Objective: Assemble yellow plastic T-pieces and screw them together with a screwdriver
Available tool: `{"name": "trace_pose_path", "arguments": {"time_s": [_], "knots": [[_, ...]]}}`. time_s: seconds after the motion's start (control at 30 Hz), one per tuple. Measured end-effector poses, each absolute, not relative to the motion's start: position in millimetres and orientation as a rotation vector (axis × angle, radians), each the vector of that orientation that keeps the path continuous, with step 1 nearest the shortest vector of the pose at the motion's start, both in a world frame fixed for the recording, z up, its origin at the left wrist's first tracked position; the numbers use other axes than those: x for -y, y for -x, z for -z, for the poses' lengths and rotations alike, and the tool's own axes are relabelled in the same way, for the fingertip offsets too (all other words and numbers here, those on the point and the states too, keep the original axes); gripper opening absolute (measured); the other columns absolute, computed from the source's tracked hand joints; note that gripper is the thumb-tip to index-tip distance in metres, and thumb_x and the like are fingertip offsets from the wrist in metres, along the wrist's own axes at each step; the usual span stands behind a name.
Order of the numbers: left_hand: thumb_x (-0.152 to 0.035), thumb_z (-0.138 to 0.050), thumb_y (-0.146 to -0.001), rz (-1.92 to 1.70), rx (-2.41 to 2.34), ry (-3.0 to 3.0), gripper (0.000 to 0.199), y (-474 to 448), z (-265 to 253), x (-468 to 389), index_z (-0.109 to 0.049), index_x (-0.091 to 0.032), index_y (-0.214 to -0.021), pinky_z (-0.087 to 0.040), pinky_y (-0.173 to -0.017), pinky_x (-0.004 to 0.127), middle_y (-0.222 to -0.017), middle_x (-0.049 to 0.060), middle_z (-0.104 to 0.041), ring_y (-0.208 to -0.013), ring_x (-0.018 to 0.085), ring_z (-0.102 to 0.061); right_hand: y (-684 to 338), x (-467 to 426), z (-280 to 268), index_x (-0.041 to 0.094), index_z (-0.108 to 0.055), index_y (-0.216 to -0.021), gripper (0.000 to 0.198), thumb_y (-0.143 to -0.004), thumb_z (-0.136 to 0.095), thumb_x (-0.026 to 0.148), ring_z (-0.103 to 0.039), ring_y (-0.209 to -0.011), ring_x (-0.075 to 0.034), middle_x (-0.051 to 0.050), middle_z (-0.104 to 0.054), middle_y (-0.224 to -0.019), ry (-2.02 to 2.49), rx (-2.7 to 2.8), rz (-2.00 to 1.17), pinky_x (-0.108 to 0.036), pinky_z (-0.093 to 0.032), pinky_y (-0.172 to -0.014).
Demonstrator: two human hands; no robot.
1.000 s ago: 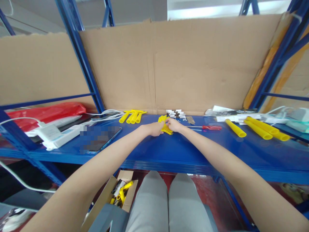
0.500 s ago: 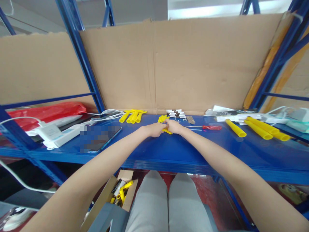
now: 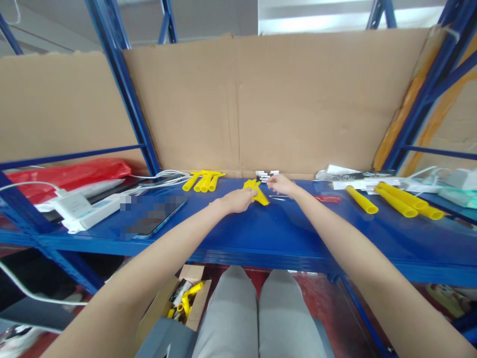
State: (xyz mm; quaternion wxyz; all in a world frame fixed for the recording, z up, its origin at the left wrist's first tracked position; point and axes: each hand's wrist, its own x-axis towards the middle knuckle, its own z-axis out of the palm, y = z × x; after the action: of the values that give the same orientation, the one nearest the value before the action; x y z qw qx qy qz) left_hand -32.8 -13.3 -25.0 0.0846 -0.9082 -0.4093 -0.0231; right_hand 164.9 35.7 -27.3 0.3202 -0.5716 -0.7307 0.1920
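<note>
My left hand [image 3: 238, 200] is closed around a yellow plastic handle piece [image 3: 263, 197], whose hollow-looking end sticks out to the right of the fingers. Just beyond that hand lie more small yellow parts [image 3: 250, 184]. My right hand [image 3: 281, 185] is pinched in front of a stack of black-and-white strips [image 3: 263, 175]; whatever its fingertips hold is too small to make out. Below the right wrist lies a screwdriver with a red handle [image 3: 328, 199], its shaft partly covered by the forearm.
Several yellow T-shaped pieces [image 3: 204, 181] lie at the back left, near a dark tablet [image 3: 160, 219] and a white power strip [image 3: 93, 215]. Yellow tubes [image 3: 398, 200] rest on the right. A cardboard wall [image 3: 316, 99] closes the back. Below stands an open box [image 3: 199, 306] of yellow parts.
My right hand has left the yellow piece and moved right towards the strips. The left hand keeps the piece, which now shows more fully.
</note>
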Motion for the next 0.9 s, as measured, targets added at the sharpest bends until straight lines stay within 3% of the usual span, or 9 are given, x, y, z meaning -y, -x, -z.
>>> {"name": "trace_pose_path", "arguments": {"time_s": [0.2,0.47,0.9], "knots": [[-0.023,-0.045,-0.094,0.18,1.346,2.66,0.033,22,18,1,-0.057,-0.023,-0.125,-0.047,-0.098,0.033,-0.13,0.007,-0.063,-0.119,0.025,-0.06,-183,-49,21,0.011,-0.077,-0.085,0.02,-0.08,-0.058,0.006,-0.069,-0.077,-0.017,-0.007,-0.076,-0.086,1.617,1.994,-0.244,-0.02,-0.048,-0.069],[-0.022,-0.041,-0.095,0.248,1.402,2.57,0.038,19,34,4,-0.055,-0.024,-0.131,-0.047,-0.1,0.036,-0.128,0.009,-0.063,-0.12,0.025,-0.059,-172,-49,34,0.014,-0.079,-0.098,0.027,-0.081,-0.058,0.009,-0.07,-0.098,-0.023,-0.012,-0.076,-0.103,1.824,2.103,-0.016,-0.023,-0.049,-0.083],[-0.022,-0.044,-0.096,0.352,1.377,2.657,0.038,23,42,9,-0.058,-0.026,-0.13,-0.043,-0.107,0.035,-0.132,0.005,-0.063,-0.126,0.023,-0.056,-160,-66,39,0.012,-0.077,-0.102,0.026,-0.082,-0.06,0.012,-0.07,-0.101,-0.024,-0.018,-0.075,-0.107,1.835,2.205,0.063,-0.026,-0.05,-0.085]]}}
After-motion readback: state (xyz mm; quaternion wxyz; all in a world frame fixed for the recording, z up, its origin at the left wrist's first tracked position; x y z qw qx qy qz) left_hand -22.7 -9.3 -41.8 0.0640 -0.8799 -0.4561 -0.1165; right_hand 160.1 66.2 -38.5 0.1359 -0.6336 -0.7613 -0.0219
